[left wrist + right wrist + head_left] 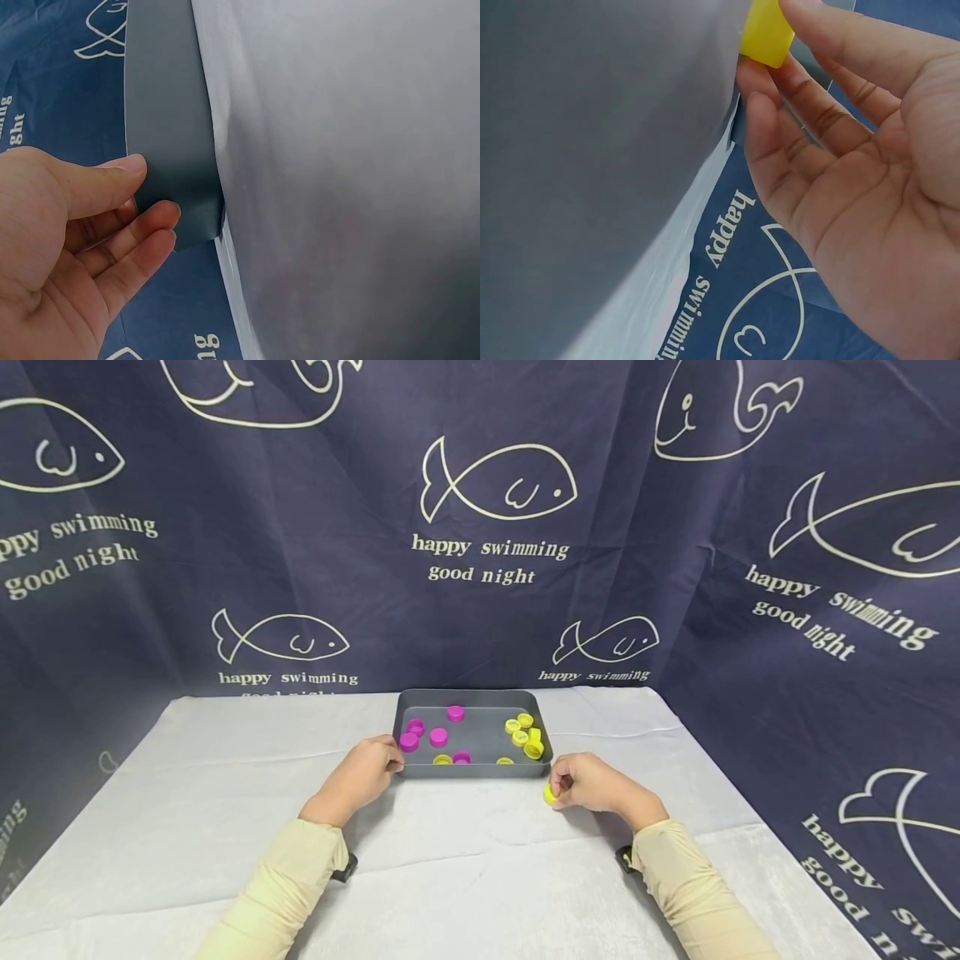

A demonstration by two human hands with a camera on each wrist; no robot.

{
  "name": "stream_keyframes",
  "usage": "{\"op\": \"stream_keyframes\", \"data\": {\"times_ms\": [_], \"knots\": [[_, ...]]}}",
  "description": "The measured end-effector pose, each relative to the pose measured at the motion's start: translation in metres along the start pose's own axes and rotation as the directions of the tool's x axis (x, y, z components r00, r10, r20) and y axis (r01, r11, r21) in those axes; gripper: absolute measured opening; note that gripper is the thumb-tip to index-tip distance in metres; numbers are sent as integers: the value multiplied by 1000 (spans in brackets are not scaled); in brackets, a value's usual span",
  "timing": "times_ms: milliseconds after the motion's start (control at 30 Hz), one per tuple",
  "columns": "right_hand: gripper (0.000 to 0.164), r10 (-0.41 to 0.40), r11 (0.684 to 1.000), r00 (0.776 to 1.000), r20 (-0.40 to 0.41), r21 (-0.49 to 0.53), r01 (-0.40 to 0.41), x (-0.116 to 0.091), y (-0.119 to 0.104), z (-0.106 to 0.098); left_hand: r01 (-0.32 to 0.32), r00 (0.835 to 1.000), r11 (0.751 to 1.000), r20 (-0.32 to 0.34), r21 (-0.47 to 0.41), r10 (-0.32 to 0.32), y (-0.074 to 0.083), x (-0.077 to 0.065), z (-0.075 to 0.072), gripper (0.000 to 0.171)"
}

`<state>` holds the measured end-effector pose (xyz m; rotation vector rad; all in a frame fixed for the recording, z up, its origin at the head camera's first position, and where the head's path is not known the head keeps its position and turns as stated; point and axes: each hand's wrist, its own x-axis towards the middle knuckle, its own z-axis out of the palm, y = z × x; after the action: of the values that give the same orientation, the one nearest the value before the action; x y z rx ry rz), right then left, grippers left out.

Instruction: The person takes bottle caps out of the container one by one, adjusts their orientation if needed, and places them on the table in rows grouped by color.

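A dark grey tray (472, 770) lies on the white-covered table, with magenta bottle caps (438, 737) mostly on its left side and yellow bottle caps (521, 738) mostly on its right. My left hand (367, 772) holds the tray's near left corner. In the left wrist view, the thumb of that hand (82, 217) touches the tray's rim (169, 135) and the other fingers bend around the corner. Just outside the near right corner, my right hand (592, 785) pinches a yellow bottle cap (551, 794) close to the tabletop. The right wrist view shows this cap (769, 34) between thumb and fingers.
A white cloth (480, 868) covers the table. Dark blue curtains (480, 635) with fish drawings and lettering hang behind it and on both sides. The tray stands near the table's back edge. Its near wall partly hides several caps.
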<state>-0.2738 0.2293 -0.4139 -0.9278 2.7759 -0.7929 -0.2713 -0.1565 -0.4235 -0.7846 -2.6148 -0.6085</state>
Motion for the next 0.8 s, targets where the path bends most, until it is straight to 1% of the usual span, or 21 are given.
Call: {"op": "stream_keyframes", "data": {"times_ms": [233, 467, 800], "knots": [[24, 0, 1000, 1000, 0, -7, 0, 0, 1, 0, -6, 1000, 1000, 5, -7, 6, 1, -1, 0, 15], [24, -9, 1000, 1000, 3, -2, 9, 0, 1, 0, 3, 1000, 1000, 15, -6, -3, 0, -1, 0, 14], [22, 16, 1000, 1000, 24, 4, -16, 0, 1, -2, -8, 1000, 1000, 1, 4, 8, 2, 0, -2, 15]]}}
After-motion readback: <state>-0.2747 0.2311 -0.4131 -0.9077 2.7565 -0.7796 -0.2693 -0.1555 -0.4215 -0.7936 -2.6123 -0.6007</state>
